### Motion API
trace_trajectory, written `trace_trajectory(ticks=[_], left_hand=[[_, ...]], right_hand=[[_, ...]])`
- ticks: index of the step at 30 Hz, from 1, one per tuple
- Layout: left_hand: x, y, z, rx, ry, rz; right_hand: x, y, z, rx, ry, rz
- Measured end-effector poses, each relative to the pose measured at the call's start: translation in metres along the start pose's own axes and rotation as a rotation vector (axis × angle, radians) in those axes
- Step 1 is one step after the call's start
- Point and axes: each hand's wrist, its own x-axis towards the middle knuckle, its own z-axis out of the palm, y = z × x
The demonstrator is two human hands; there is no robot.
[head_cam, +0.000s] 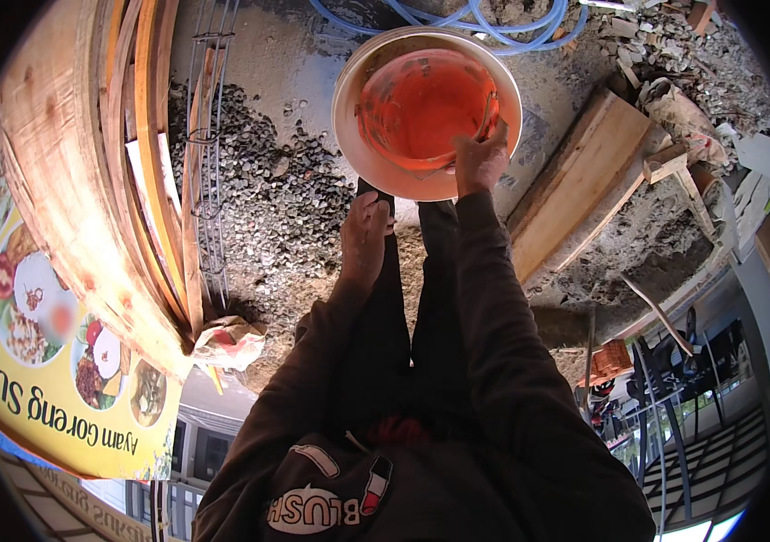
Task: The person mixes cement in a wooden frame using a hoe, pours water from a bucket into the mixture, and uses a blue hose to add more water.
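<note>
An orange-red bucket (pixel 419 108) with smeared walls sits within the outline of a larger whitish round bucket (pixel 348 152). Whether it rests inside or is held above, I cannot tell. My right hand (pixel 482 160) grips the orange bucket's near right rim, beside its thin wire handle (pixel 493 112). Just below the whitish bucket's near left edge is my left hand (pixel 366 234), its fingers curled in front of my dark trousers. What, if anything, lies within those fingers is hidden.
Gravel (pixel 276 196) is heaped at left beside a steel rebar cage (pixel 205 156) and upright wooden boards (pixel 66 183). A wooden trough-like form (pixel 578 183) lies at right near a torn paper sack (pixel 683 118). Blue hose (pixel 527 30) coils beyond the buckets.
</note>
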Motion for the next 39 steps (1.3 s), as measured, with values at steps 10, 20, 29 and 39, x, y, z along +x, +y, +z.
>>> trace_trajectory(ticks=[10,20,29,39], left_hand=[[0.109,0.014,0.05,-0.572,-0.048,-0.575],[0.187,-0.062,0.058,-0.65,-0.067,-0.849],[0.174,-0.042,0.085,-0.652,0.011,-0.659],[0.09,-0.006,0.053,-0.691,0.13,-0.569]], right_hand=[[0.02,-0.014,0.004,-0.211,-0.156,-0.091],[0.037,-0.001,0.057,-0.278,-0.238,-0.183],[0.067,0.049,0.062,-0.055,-0.248,-0.159],[-0.015,-0.011,-0.039,0.467,-0.415,0.225]])
